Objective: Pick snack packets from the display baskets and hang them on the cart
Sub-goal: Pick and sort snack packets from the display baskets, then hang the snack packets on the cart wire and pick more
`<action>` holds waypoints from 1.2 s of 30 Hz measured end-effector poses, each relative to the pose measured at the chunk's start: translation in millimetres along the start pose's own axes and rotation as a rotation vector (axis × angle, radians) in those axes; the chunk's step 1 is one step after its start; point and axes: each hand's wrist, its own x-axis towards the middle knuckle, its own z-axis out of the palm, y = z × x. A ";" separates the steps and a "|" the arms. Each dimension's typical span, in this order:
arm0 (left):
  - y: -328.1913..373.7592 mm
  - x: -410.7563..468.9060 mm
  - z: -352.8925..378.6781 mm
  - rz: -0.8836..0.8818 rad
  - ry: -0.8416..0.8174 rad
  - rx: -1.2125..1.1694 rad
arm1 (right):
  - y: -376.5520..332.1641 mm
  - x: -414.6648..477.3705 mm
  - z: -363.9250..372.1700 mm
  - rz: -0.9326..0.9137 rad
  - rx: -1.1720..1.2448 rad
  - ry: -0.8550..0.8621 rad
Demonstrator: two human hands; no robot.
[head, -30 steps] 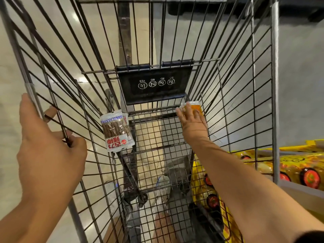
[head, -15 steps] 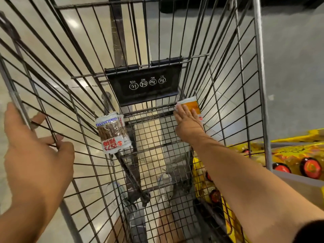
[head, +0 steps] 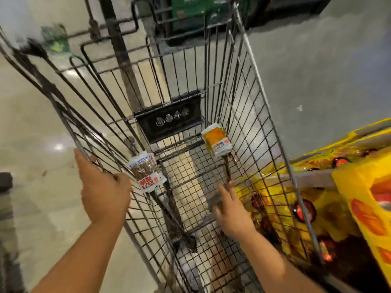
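Pale floor behind cart [head: 260,81]; orange packet [head: 215,139] hanging mid-frame. Wire is being gripped by left hand [head: 103,191]; right hand [head: 230,210] fingers are being held spread, empty. Next: display basket [head: 364,182], lower right.

Open from above, wire on every side.
The grey wire shopping cart [head: 259,85] leaves its middle free, between the brown stick-snack packet [head: 147,171] hanging on the left wall and the orange packet [head: 215,139] on the right. A black plastic flap [head: 169,120] closes the far end; yellow packets [head: 359,197] crowd outside the right wall.
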 end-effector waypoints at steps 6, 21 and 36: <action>13.5 2.9 -22.9 0.053 -0.153 0.075 | -30.7 -98.8 -40.4 -0.061 -0.058 0.116; 53.7 -169.8 -123.1 0.889 -0.787 0.342 | -12.6 -358.9 -100.6 0.086 0.008 0.638; 118.1 -411.5 -118.3 1.494 -0.962 0.165 | 153.9 -565.6 -74.9 0.449 0.334 0.936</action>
